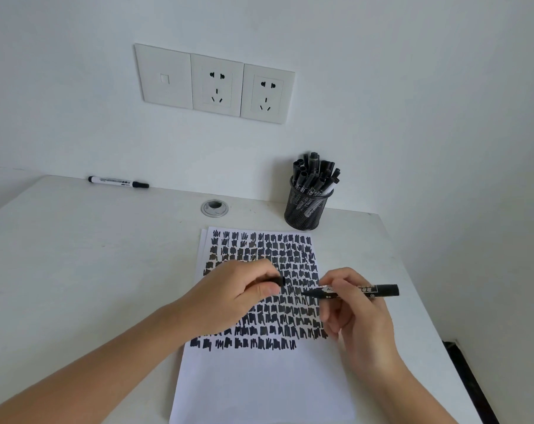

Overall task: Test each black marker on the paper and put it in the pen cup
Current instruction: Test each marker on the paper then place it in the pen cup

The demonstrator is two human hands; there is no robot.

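Right-hand grip: the right hand (351,307) pinches a black marker (379,290) around the front of its barrel, fingers curled close. Left-hand grip: the left hand (229,298) holds the cap (279,281) between thumb and fingers, with only its end showing. The marker is uncapped and lies nearly level over the paper (259,387), long axis running left to right, tip toward the left hand and tail toward the right edge of the tabletop (91,255). The cap sits just left of the tip and slightly farther back, apart from it and roughly in line with the barrel. Whether the tip touches the sheet cannot be told. The paper carries rows of black scribbles; its near part is blank. The pen cup (305,212), crowded with markers, stands just beyond the paper's far right corner, nearer the right hand. A second marker (118,182) lies along the far edge, toward the left corner. Judgement: one marker is mid-test; capping requires bringing tip and cap together along that shared axis.
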